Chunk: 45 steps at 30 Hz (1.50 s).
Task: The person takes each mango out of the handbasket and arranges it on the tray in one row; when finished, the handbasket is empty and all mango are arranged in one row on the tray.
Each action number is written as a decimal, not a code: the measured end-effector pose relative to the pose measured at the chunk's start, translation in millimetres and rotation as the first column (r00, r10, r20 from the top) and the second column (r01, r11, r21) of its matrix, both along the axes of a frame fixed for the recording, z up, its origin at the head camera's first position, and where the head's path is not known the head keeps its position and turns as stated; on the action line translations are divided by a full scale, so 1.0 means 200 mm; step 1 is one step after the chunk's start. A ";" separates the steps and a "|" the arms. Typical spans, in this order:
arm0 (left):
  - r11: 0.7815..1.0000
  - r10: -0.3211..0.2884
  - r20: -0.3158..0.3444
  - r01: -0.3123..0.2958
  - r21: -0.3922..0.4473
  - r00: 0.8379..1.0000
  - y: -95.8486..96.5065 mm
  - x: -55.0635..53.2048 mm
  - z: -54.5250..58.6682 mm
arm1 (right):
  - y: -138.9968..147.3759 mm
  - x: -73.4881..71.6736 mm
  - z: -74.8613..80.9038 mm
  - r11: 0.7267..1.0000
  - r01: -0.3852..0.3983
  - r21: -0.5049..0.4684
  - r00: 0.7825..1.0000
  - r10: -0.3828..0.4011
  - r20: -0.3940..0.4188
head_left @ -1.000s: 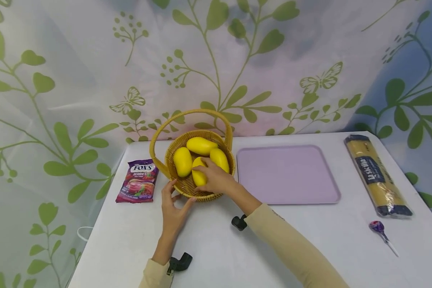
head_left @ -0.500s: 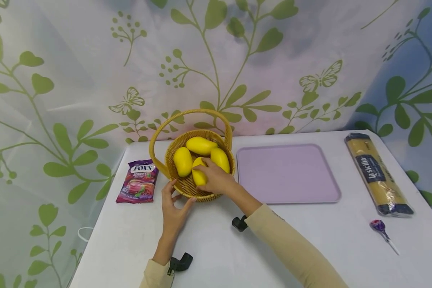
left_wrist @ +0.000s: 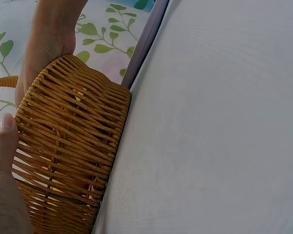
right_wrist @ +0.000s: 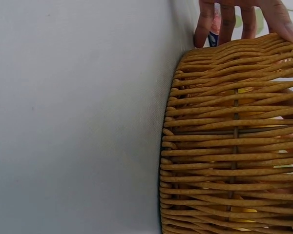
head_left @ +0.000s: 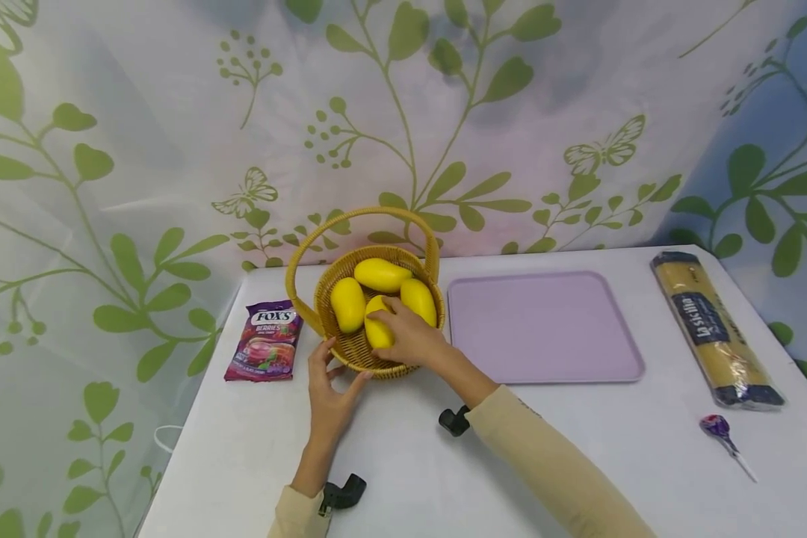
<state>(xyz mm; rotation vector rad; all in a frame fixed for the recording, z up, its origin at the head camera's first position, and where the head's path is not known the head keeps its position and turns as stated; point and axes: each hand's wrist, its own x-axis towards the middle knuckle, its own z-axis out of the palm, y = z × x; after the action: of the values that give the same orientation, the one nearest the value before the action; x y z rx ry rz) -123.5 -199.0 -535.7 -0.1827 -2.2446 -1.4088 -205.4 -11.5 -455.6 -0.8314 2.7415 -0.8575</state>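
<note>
Leaf-and-butterfly fabric forms the backdrop, green motifs on pale ground, behind a white table that I view remotely through a person's head and wrist cameras. Left of centre stands a woven basket, upright, its arched handle raised. I count four yellow mangoes inside: one at the left, one at the back, one at the right, and a front mango partly covered by fingers.

Right hand: it reaches over the basket's near right rim, fingers curved across the front mango and thumb toward its near end, pinching it. I see that mango within the basket, between the left and right ones; whether it touches the basket floor I cannot tell. Left hand: thumb and fingers are spread apart along the basket's near left side. My left wrist view shows the thumb against the weave.

Surroundings: a purple FOX'S candy bag lies left of the basket, near it; a lilac tray lies flat just beside it on the right. Farther right, well apart from the basket, I note a La Sicilia pasta pack and, nearer the viewer, a wrapped lollipop. Beige sleeves cover both forearms.
</note>
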 end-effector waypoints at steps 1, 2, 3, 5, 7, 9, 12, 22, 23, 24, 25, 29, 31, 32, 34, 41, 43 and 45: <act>1.000 -0.001 -0.001 0.001 -0.001 1.000 0.00 0.00 0.00 | 0.01 0.00 0.00 1.000 0.001 -0.009 1.000 -0.002 -0.014; 1.000 -0.003 -0.001 0.003 -0.001 1.000 0.01 -0.01 0.00 | 0.02 0.01 0.01 1.000 0.003 -0.025 1.000 -0.004 -0.028; 1.000 -0.006 -0.005 0.006 -0.002 1.000 0.01 -0.01 0.00 | 0.03 0.01 0.02 0.999 0.003 -0.040 0.999 -0.005 -0.043; 1.000 -0.012 -0.011 0.012 -0.003 1.000 0.01 -0.01 -0.01 | 0.04 0.03 0.03 0.998 0.005 -0.069 0.997 -0.010 -0.075; 1.000 -0.015 -0.014 0.015 -0.007 1.000 0.01 -0.02 -0.01 | 0.06 0.04 0.05 0.995 0.013 -0.094 0.994 -0.023 -0.109; 1.000 -0.015 -0.014 0.015 -0.007 1.000 0.01 -0.02 -0.01 | 0.08 0.05 0.07 0.991 0.023 -0.135 0.990 -0.041 -0.132; 1.000 -0.011 -0.007 0.011 -0.003 1.000 0.01 -0.01 -0.01 | 0.12 0.08 0.10 0.981 0.040 -0.190 0.984 -0.071 -0.162; 1.000 -0.003 0.004 0.003 0.010 1.000 0.00 0.01 0.01 | 0.27 0.13 0.18 0.951 0.053 -0.305 0.973 -0.118 -0.198; 1.000 -0.002 0.007 0.002 0.010 1.000 0.00 0.01 0.01 | 0.29 0.13 0.18 0.947 0.053 -0.316 0.971 -0.122 -0.204; 1.000 -0.002 0.009 0.001 0.011 1.000 0.00 0.01 0.01 | 0.30 0.14 0.18 0.945 0.056 -0.324 0.969 -0.129 -0.210; 1.000 -0.004 0.009 0.004 0.013 1.000 0.00 0.01 0.01 | 0.32 0.15 0.18 0.942 0.060 -0.330 0.968 -0.136 -0.212; 1.000 -0.013 0.007 0.013 0.021 1.000 0.00 0.00 0.00 | 0.38 0.17 0.16 0.932 0.082 -0.353 0.964 -0.164 -0.209; 1.000 -0.017 0.002 0.017 0.023 1.000 0.00 0.00 0.00 | 0.42 0.19 0.15 0.923 0.088 -0.375 0.962 -0.176 -0.207; 1.000 -0.015 0.002 0.015 0.021 1.000 0.00 0.00 0.00 | 0.44 0.19 0.15 0.917 0.088 -0.388 0.960 -0.181 -0.212; 1.000 -0.014 -0.010 0.014 0.012 1.000 0.01 0.00 0.01 | 0.47 0.19 0.14 0.905 0.091 -0.416 0.956 -0.197 -0.218; 1.000 -0.026 -0.050 0.026 0.011 0.998 0.05 0.05 0.13 | 0.63 0.16 0.06 0.882 0.151 -0.446 0.933 -0.277 -0.231; 1.000 -0.028 -0.046 0.028 0.007 0.999 0.06 0.06 0.16 | 0.66 0.15 0.03 0.886 0.179 -0.427 0.929 -0.295 -0.224; 1.000 -0.025 -0.040 0.025 0.002 0.999 0.07 0.06 0.17 | 0.69 0.14 -0.01 0.891 0.204 -0.406 0.929 -0.306 -0.207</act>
<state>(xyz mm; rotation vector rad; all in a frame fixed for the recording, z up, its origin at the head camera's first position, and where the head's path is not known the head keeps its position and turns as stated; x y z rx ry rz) -110.7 -185.7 -501.1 -0.2375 -2.2150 -1.4087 -177.9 127.2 -458.2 -0.6875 3.0166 -1.4662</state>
